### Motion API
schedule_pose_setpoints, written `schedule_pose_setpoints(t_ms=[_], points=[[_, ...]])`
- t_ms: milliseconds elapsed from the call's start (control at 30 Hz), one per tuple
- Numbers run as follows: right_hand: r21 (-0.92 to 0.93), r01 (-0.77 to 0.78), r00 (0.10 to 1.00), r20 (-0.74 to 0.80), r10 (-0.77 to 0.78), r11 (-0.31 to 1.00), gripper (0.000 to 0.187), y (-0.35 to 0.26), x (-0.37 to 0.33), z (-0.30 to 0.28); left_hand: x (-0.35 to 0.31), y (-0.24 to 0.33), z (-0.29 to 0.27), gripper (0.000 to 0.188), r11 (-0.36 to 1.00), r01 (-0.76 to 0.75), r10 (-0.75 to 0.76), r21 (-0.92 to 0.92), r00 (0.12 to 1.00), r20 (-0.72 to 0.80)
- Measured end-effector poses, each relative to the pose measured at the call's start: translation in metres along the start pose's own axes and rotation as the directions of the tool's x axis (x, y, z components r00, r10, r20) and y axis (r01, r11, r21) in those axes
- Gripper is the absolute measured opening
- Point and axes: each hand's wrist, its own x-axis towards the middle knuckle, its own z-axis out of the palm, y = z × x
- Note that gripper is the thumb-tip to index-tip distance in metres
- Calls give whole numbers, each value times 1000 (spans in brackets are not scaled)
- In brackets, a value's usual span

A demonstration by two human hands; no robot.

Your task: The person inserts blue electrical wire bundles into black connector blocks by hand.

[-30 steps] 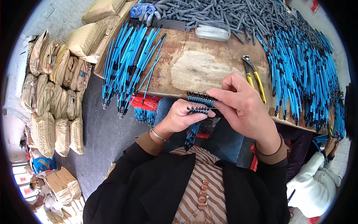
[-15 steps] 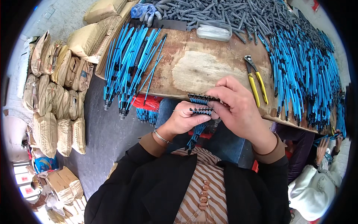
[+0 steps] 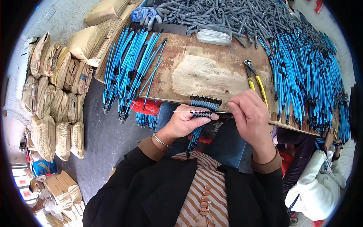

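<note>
Lying beside right hand (image 3: 250, 117): pliers (image 3: 255, 80), blue rods (image 3: 302, 75).

even daylight; sharp centre; fisheye-bent, dark-vignetted rim

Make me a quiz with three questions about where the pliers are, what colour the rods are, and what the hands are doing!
1. Where do the pliers lie?
A on the floor
B on the wooden table
C in the clear box

2. What colour are the rods piled on the table's left?
A blue
B red
C green

3. What is the left hand doing?
A resting open
B holding a bundle of rods
C holding the pliers

Answers: 1 B, yellow handles rest on the tabletop. 2 A, blue with black parts. 3 B, fingers wrap the bundle while the right hand pinches a thin wire.
</note>
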Motion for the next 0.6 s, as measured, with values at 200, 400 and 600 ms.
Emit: schedule_pose_setpoints(t_ms=[200,400,600], points=[[86,-80,994,-69,87,993,17,-1,-3,-5,2,4,3,17,998,-1,-1,61,1000,28],[349,-239,918,-224,328,906,24,0,-14,-20,28,29,-10,18,928,70,-103,-367,992,-69],[396,-15,877,-436,203,918,25,-1,-14,-31,65,94,-18,16,925,-1,-45,-380,993,-113]])
